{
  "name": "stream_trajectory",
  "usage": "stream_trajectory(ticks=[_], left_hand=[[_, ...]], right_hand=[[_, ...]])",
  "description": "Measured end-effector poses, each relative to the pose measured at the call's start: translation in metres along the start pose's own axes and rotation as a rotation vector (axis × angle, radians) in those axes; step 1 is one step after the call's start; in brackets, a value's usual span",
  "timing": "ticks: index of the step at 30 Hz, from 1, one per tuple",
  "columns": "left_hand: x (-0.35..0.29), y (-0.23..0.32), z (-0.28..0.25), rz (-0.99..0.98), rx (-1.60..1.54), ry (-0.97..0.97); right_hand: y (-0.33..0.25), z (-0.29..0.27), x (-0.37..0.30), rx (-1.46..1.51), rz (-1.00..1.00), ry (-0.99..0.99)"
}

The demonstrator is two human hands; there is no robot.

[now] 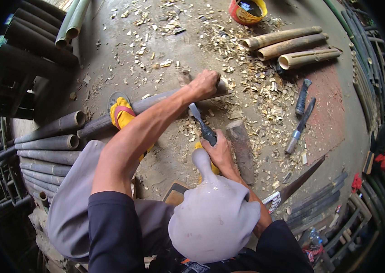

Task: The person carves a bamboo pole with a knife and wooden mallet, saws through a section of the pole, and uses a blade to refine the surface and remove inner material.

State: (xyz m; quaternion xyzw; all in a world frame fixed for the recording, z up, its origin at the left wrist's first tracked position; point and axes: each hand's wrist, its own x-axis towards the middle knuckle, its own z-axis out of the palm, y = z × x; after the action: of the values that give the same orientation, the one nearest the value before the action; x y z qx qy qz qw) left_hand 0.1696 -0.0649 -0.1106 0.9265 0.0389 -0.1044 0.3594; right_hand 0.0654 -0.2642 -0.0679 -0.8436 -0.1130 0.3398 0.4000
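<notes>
Dusty floor (115,68), littered with pale wood chips (272,109). Watching remotely, I log dark bamboo stacks (37,43) at far left, more cut lengths (49,143) lying below them. Next, a foot (122,113) in yellow sock and sandal rests across a dark bamboo pole (151,101), which slants over the floor ahead of the person. Near its right end I see the left hand (206,85) clenched on top; its underside is hidden, so I can't swear the fingers wrap the pole. Right hand (218,149) grasps the black handle of a short blade (195,112), tip near the pole. Beside that hand, a wood block (241,148). Farther right: yellow-and-red bucket (246,13), three bamboo pieces (290,43), a saw (299,184), two dark-bladed tools (300,125).
</notes>
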Motion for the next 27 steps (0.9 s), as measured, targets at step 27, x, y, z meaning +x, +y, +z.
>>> stream_trajectory(ticks=[27], left_hand=[[-0.019, 0.037, -0.006, -0.117, -0.013, 0.114]], right_hand=[[0.011, 0.086, 0.031, 0.797, 0.037, -0.482]])
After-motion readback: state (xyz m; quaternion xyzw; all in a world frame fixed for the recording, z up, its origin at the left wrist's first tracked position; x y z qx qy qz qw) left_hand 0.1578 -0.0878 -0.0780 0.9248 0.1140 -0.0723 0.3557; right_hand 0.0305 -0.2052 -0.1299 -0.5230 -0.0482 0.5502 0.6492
